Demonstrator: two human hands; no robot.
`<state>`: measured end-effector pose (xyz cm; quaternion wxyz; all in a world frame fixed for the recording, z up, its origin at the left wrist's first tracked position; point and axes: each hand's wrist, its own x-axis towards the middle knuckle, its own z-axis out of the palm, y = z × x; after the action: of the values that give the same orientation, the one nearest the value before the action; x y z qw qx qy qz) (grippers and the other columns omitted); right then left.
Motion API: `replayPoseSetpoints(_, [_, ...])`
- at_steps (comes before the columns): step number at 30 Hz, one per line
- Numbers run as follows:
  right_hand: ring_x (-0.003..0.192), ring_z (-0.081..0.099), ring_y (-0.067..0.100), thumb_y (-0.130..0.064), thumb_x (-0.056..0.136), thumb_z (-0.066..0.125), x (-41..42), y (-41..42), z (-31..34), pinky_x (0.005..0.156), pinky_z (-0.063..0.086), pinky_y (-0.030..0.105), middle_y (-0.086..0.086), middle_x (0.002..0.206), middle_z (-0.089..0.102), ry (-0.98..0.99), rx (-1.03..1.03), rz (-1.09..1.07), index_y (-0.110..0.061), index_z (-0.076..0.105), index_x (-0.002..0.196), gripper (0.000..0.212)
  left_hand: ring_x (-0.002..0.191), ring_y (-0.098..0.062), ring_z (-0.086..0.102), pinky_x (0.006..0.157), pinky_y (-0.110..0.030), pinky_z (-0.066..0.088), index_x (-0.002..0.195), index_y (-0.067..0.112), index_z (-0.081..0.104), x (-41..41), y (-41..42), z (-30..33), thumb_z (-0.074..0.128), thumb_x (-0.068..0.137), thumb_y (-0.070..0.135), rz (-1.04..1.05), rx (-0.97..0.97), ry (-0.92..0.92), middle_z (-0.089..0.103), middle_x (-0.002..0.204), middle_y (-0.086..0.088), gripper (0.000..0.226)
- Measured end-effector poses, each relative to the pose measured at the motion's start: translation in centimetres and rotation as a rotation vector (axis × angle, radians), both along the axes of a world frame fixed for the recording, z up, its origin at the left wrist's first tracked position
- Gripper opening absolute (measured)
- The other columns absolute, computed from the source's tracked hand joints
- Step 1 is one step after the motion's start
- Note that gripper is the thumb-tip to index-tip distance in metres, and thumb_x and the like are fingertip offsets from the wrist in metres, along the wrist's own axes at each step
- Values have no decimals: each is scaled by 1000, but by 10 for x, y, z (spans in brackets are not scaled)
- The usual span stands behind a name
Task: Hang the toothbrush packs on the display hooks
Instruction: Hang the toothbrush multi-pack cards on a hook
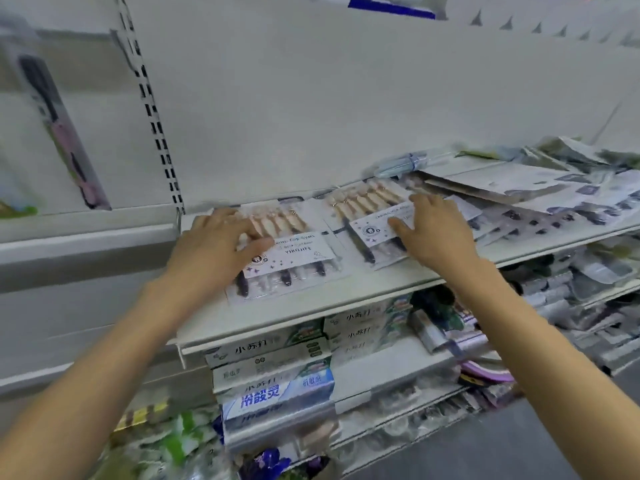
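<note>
Two flat toothbrush packs lie side by side on a white shelf (pixel 346 292). The left toothbrush pack (pixel 294 258) has a white label and dark handle ends toward me. My left hand (pixel 214 244) rests on its left edge with fingers spread. The right toothbrush pack (pixel 367 216) lies a little farther back, and my right hand (pixel 433 230) lies flat on its right side, fingers straight. A pile of further packs (pixel 540 192) spreads over the right part of the shelf. No display hooks are clearly visible.
A slotted upright (pixel 152 112) runs up the white back panel. A hanging pack (pixel 59 133) shows blurred at the far left. Toothpaste boxes (pixel 277 375) fill the shelf below, with more packaged goods to the right and underneath.
</note>
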<state>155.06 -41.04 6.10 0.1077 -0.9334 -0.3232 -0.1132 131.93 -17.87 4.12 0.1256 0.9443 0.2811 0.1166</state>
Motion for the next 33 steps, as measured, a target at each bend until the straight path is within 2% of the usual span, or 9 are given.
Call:
replayPoseSetpoints(5, [133, 39, 42, -69, 95, 34, 49, 18, -3, 106, 36, 49, 18, 142, 53, 19, -153, 3, -7, 41, 141, 77, 132, -32, 45, 102, -52, 44, 125, 41, 48, -4, -5, 1, 41, 72, 88, 155, -134, 53, 34, 152, -2, 71])
replayPoseSetpoints(11, [133, 43, 41, -73, 87, 51, 74, 21, 10, 102, 41, 47, 19, 144, 50, 131, -138, 106, -8, 40, 144, 87, 137, -33, 44, 106, -42, 39, 156, 15, 16, -14, -16, 3, 54, 69, 79, 447, -288, 54, 37, 157, -11, 114])
replayPoseSetpoints(18, [133, 46, 37, -60, 69, 82, 88, 17, 28, 104, 44, 47, 17, 149, 44, 462, 95, 175, -5, 35, 147, 106, 131, -31, 50, 103, -42, 42, 158, 13, 12, -34, -29, 8, 73, 82, 48, 527, -329, -91, 52, 146, -10, 103])
replayPoseSetpoints(21, [112, 64, 29, -40, 68, 90, 91, 7, 34, 96, 51, 42, 7, 120, 68, 640, 347, 297, -10, 62, 119, 65, 129, -34, 51, 93, -38, 43, 153, 10, 28, -41, -37, 12, 72, 86, 40, 557, -383, -103, 53, 145, -12, 86])
replayPoseSetpoints(23, [93, 72, 24, -29, 71, 89, 91, 0, 36, 90, 55, 40, 5, 96, 76, 741, 438, 369, -12, 69, 100, 39, 99, -36, 62, 64, -33, 43, 135, 12, 51, -51, -42, 13, 71, 88, 37, 539, -448, -120, 61, 130, -21, 56])
replayPoseSetpoints(25, [89, 74, 26, -27, 69, 90, 88, -4, 38, 93, 55, 47, 5, 93, 78, 822, 488, 407, -8, 70, 103, 44, 69, -23, 55, 51, -28, 35, 128, 18, 54, -61, -45, 12, 70, 90, 35, 528, -497, -152, 68, 106, -17, 45])
replayPoseSetpoints(27, [92, 75, 26, -33, 61, 92, 83, -6, 38, 94, 56, 48, 5, 99, 78, 903, 517, 423, -10, 69, 107, 56, 78, -20, 57, 56, -30, 42, 137, 20, 46, -69, -49, 11, 69, 91, 35, 543, -526, -172, 67, 105, -7, 54])
replayPoseSetpoints(29, [87, 76, 25, -27, 70, 89, 74, -9, 37, 82, 61, 39, 6, 95, 79, 1004, 560, 456, -12, 69, 103, 41, 88, -25, 65, 62, -35, 52, 134, 17, 50, -77, -55, 10, 68, 91, 34, 542, -569, -179, 68, 106, -9, 49])
replayPoseSetpoints(33, [88, 75, 26, -10, 81, 78, 53, -12, 32, 62, 59, 27, 14, 99, 77, 1188, 688, 547, -2, 69, 116, 38, 73, -20, 72, 54, -28, 55, 122, 13, 64, -97, -69, 11, 73, 86, 31, 521, -720, -270, 76, 93, -9, 41])
